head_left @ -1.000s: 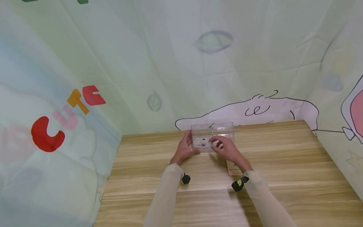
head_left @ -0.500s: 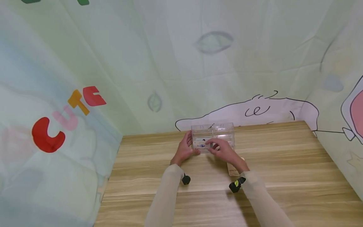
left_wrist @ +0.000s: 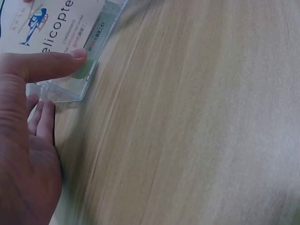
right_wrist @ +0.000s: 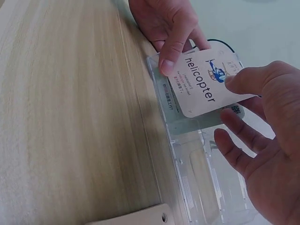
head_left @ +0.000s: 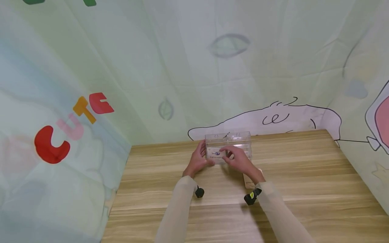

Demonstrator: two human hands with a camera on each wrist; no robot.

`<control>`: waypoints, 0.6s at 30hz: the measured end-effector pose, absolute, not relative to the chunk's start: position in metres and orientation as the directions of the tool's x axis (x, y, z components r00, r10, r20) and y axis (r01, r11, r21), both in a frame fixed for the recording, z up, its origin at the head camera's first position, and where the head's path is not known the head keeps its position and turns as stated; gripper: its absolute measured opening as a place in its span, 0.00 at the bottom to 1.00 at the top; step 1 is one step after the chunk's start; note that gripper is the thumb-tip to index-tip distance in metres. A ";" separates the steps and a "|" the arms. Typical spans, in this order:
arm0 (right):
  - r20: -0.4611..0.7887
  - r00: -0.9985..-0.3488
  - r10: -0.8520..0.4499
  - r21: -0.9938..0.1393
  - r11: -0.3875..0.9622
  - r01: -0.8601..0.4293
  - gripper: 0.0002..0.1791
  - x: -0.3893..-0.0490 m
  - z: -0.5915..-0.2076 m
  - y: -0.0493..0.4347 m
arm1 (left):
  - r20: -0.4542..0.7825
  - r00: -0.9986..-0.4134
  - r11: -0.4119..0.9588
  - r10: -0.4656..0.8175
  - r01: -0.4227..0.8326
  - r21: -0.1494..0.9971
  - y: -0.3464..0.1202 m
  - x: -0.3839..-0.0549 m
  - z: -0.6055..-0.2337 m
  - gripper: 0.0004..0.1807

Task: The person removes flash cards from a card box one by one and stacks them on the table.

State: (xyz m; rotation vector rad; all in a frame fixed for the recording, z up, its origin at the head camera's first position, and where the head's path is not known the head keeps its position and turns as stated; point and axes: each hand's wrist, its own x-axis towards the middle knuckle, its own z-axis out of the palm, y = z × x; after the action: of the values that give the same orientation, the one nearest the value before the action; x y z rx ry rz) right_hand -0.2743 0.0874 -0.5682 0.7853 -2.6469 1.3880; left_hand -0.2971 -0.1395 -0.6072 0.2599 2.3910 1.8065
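Note:
My right hand (head_left: pixel 240 161) pinches a white helicopter flashcard (right_wrist: pixel 199 91) between thumb and forefinger; its other fingers stay off the card. The card is tilted over the left compartment of a clear plastic box (head_left: pixel 238 136). Behind it in that compartment lies a pale green card (right_wrist: pixel 185 124) with print on it. My left hand (head_left: pixel 198 160) holds the box at its left end, the thumb (left_wrist: pixel 56 65) across the front and the fingers at the side. In the right wrist view the box's other compartment shows only clear plastic walls.
Another card (head_left: pixel 250 182) with a punched hole lies on the wooden table (head_left: pixel 170 158), partly under my right forearm. The box stands at the table's back edge, against a printed cloth backdrop (head_left: pixel 188 67).
My right hand has shifted slightly left with the helicopter card, and the card now tips more over the left compartment. My left hand keeps its place on the box.

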 end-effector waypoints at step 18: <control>0.250 -0.907 -0.340 -0.766 0.504 -0.400 0.17 -0.273 -0.556 0.097 | 0.002 -0.976 0.262 0.217 0.060 0.963 -0.139 -0.299 -0.608 0.63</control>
State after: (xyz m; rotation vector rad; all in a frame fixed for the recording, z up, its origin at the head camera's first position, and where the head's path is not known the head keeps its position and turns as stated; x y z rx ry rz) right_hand -0.2731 0.0971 -0.5559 0.6564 -2.6656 1.3851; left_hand -0.2986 -0.1386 -0.6081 0.2642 2.3886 1.8137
